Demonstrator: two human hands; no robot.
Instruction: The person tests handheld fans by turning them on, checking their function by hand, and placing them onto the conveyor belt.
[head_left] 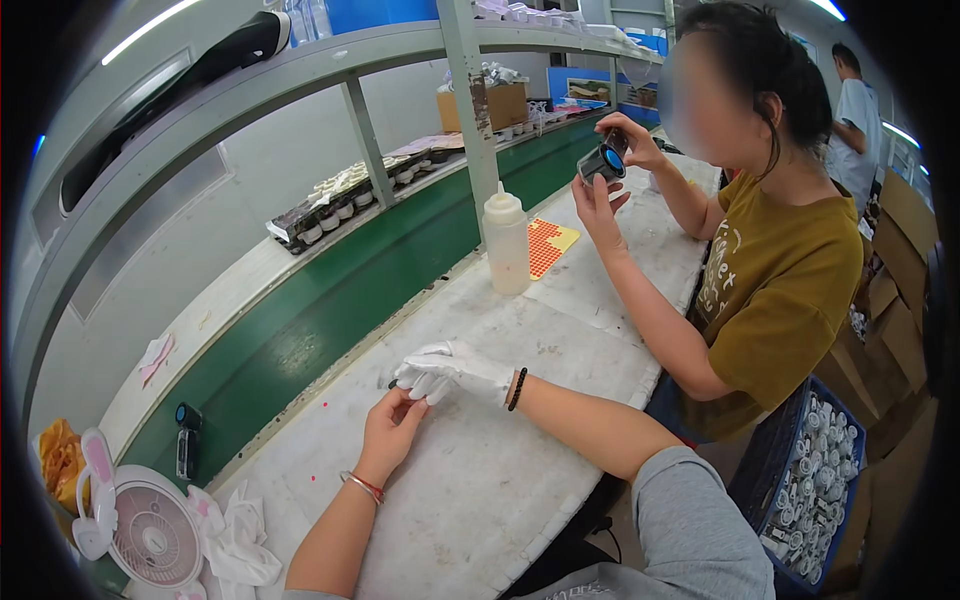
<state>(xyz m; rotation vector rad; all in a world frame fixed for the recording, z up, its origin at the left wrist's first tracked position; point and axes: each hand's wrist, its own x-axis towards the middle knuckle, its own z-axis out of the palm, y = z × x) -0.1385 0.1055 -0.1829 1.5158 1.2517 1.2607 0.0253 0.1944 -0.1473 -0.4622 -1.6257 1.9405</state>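
Grey sleeve (690, 520) nearest; dark bit (392, 384) just left of gloved right grip (455, 372) (nearer), beyond left grip (390, 432); axis, either hold: can't tell.

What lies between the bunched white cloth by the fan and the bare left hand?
In the head view, a small red speck lies on the pale tabletop between the white cloth and the left hand; I see nothing else there.

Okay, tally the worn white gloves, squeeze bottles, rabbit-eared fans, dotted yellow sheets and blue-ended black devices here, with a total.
Worn white gloves: 1
Squeeze bottles: 1
Rabbit-eared fans: 1
Dotted yellow sheets: 1
Blue-ended black devices: 2
Total: 6
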